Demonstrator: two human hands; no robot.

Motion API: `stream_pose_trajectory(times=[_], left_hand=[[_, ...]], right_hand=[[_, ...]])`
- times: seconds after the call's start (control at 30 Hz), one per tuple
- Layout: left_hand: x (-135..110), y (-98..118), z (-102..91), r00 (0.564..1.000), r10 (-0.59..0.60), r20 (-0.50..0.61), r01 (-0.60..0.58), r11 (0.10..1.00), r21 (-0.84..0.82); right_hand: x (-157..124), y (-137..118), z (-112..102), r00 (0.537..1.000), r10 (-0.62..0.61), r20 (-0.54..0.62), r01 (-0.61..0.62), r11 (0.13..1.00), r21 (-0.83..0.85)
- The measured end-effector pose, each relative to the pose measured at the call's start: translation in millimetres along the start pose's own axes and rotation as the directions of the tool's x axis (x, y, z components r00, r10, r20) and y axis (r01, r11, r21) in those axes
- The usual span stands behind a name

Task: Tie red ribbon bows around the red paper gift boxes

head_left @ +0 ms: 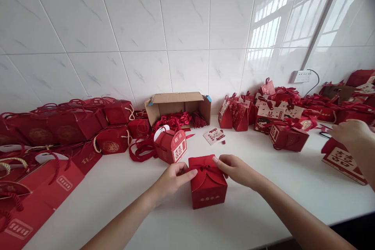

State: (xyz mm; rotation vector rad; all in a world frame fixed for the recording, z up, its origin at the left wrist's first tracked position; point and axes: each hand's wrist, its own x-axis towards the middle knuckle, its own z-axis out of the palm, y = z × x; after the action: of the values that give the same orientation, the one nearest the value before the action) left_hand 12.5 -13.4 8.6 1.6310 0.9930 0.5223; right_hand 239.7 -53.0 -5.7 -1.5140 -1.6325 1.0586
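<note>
Red gift box (209,196) stands on the near middle of the worktop (171,228), between the person's 2 hands, with a ribbon bow (205,168) on its top. The left hand (174,179) lays its thumb on the top just left of the bow, its other fingers bent at the left side; the right hand (236,168) has its thumb at the top's right edge, fingers curled beside the right side. Whether either hand's fingers pinch the ribbon, I cannot tell. Farther and left sits a handled box (170,148), on the near side of an open carton (178,97). At right, a co-worker's hand (353,131) is at a red-and-white box (344,161).
</note>
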Motion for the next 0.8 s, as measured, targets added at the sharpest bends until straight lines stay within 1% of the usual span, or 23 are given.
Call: stream_pose_trajectory(times=[0.07, 0.13, 0.2, 0.23, 0.33, 0.4, 0.5, 0.6, 0.67, 0.73, 0.77, 0.8], left_hand=[[-0.6, 1.1, -2.2, 1.000, -0.026, 0.007, 0.026, 0.999, -0.047], [-0.1, 0.8, -5.1, 0.999, -0.050, -0.019, 0.048, 0.993, -0.106], [1.0, -1.1, -9.0, 0.998, -0.045, -0.033, 0.040, 0.990, -0.138], [1.6, -2.4, -11.0, 0.999, -0.019, -0.039, 0.014, 0.991, -0.133], [2.1, -7.2, -16.4, 0.998, 0.062, -0.016, -0.063, 0.996, -0.056], [1.5, -9.5, -18.3, 0.997, 0.072, 0.000, -0.072, 0.997, -0.014], [-0.1, -9.4, -19.8, 0.999, 0.054, -0.002, -0.054, 0.998, 0.030], [-2.5, -3.1, -21.5, 0.997, 0.071, -0.041, -0.064, 0.986, 0.151], [-5.1, 4.3, -20.6, 0.980, 0.143, -0.136, -0.105, 0.961, 0.255], [-7.8, 13.3, -14.8, 0.939, 0.260, -0.224, -0.172, 0.921, 0.350], [-8.7, 17.9, -9.6, 0.917, 0.319, -0.241, -0.208, 0.895, 0.395], [-9.0, 22.2, -3.1, 0.898, 0.373, -0.233, -0.245, 0.865, 0.439]], right_hand=[[-4.5, -5.0, -7.6, 0.993, -0.023, 0.112, 0.015, 0.998, 0.067], [-7.7, -8.0, -15.2, 0.980, -0.067, 0.185, 0.041, 0.989, 0.141], [-7.9, -5.5, -21.3, 0.975, -0.109, 0.194, 0.071, 0.978, 0.196], [-7.0, -1.9, -23.5, 0.976, -0.123, 0.182, 0.084, 0.975, 0.206], [-3.2, 14.3, -26.6, 0.982, -0.106, 0.154, 0.078, 0.980, 0.181], [-2.5, 24.4, -26.1, 0.983, -0.074, 0.170, 0.041, 0.981, 0.187], [-5.8, 31.3, -24.3, 0.977, -0.078, 0.196, 0.012, 0.949, 0.316], [-11.8, 28.6, -25.2, 0.964, -0.123, 0.237, -0.011, 0.868, 0.496], [-15.4, 22.5, -27.3, 0.954, -0.173, 0.246, -0.001, 0.816, 0.578], [-18.0, 13.3, -28.8, 0.941, -0.238, 0.239, 0.039, 0.781, 0.623], [-18.9, 7.7, -28.9, 0.934, -0.270, 0.234, 0.063, 0.770, 0.635], [-19.6, 1.7, -28.6, 0.928, -0.295, 0.229, 0.084, 0.762, 0.642]])
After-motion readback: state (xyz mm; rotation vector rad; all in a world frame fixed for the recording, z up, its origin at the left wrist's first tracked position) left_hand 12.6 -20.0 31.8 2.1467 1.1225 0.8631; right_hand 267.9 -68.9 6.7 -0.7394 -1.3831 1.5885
